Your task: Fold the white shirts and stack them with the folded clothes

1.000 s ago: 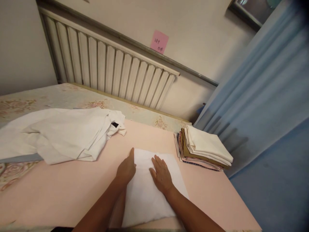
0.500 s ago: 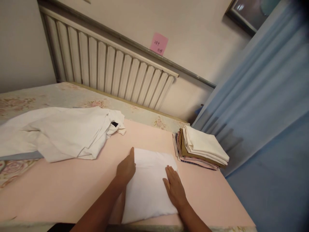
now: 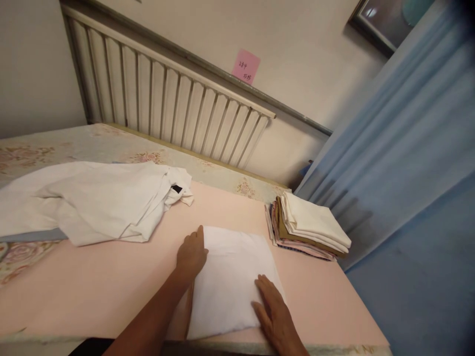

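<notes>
A white garment (image 3: 232, 279) lies folded into a neat, nearly square shape in front of me. A thin brown edge (image 3: 189, 311) shows under its left side; what it belongs to I cannot make out. My left hand (image 3: 191, 254) grips the garment's upper left edge, thumb over the top and the other fingers bent along the side. On the lower right part of the garment, my right hand (image 3: 273, 311) rests with its fingers stretched out and the thumb apart, holding nothing.
A loose white garment (image 3: 107, 202) with a black tag lies at the left. At the right is a stack of folded clothes (image 3: 315, 220). Pink sheeting (image 3: 111, 287) covers part of a flowered bedspread (image 3: 148, 157). Behind stand a radiator (image 3: 178, 99) and a blue curtain (image 3: 401, 148).
My right hand has slid down along the garment's right side, toward me. My left hand has shifted very slightly left and stays at the left edge.
</notes>
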Available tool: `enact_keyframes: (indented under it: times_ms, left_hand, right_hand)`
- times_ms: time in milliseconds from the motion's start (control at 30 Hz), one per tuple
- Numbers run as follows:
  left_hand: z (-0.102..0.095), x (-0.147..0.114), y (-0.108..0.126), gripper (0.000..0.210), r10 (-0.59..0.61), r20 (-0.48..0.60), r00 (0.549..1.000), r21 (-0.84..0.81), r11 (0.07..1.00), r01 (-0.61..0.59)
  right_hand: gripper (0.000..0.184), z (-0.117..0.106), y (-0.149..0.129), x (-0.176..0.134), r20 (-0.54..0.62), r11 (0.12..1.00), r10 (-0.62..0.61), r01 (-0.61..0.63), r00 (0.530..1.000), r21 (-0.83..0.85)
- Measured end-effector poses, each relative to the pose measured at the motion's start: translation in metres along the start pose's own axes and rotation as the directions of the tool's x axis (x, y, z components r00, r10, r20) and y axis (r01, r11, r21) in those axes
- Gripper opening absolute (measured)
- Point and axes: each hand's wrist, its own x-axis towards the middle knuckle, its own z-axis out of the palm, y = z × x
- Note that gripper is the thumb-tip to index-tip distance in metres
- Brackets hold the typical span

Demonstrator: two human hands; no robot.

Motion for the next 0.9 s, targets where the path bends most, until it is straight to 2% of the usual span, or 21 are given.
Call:
enact_keyframes:
  times_ms: [100, 167, 267, 333, 400, 533, 733, 900]
  left_hand:
    - [0.002, 0.001, -0.001, 0.063, 0.008, -0.006, 1.000, 0.000, 1.000, -0.008]
    - [0.003, 0.001, -0.002, 0.062, 0.005, -0.009, 1.000, 0.003, 1.000, -0.005]
    - [0.002, 0.002, -0.002, 0.059, 0.001, 0.000, 1.000, 0.007, 1.000, -0.001]
    - [0.001, 0.003, -0.001, 0.058, 0.001, 0.013, 1.000, 0.005, 1.000, -0.002]
    - [-0.001, 0.004, -0.001, 0.056, 0.001, 0.022, 1.000, 0.003, 1.000, -0.001]
    - [-0.002, 0.005, -0.001, 0.050, 0.004, 0.026, 1.000, 0.001, 1.000, -0.004]
    - [0.001, 0.007, -0.003, 0.053, 0.015, 0.022, 1.000, -0.001, 1.000, -0.015]
    - [0.001, 0.007, -0.004, 0.054, 0.022, 0.032, 0.999, -0.007, 1.000, -0.021]
  right_hand:
    - [0.059, -0.005, -0.014, -0.009, 0.041, 0.995, -0.098, 0.098, 0.994, 0.017]
    - [0.057, -0.005, -0.016, -0.011, 0.039, 0.994, -0.107, 0.106, 0.993, 0.030]
    - [0.047, -0.002, -0.002, -0.005, -0.022, 0.997, 0.042, -0.041, 0.999, 0.061]
    - [0.043, -0.001, 0.015, 0.006, -0.053, 0.984, 0.158, -0.153, 0.986, 0.092]
    - [0.042, 0.000, 0.033, 0.022, -0.064, 0.975, 0.207, -0.200, 0.976, 0.098]
    - [0.044, 0.002, 0.063, 0.071, -0.061, 0.985, 0.173, -0.171, 0.983, 0.030]
    - [0.056, 0.014, 0.086, 0.153, 0.110, 0.981, 0.192, -0.192, 0.975, -0.010]
    - [0.048, 0.021, 0.096, 0.189, 0.207, 0.969, 0.239, -0.245, 0.949, 0.006]
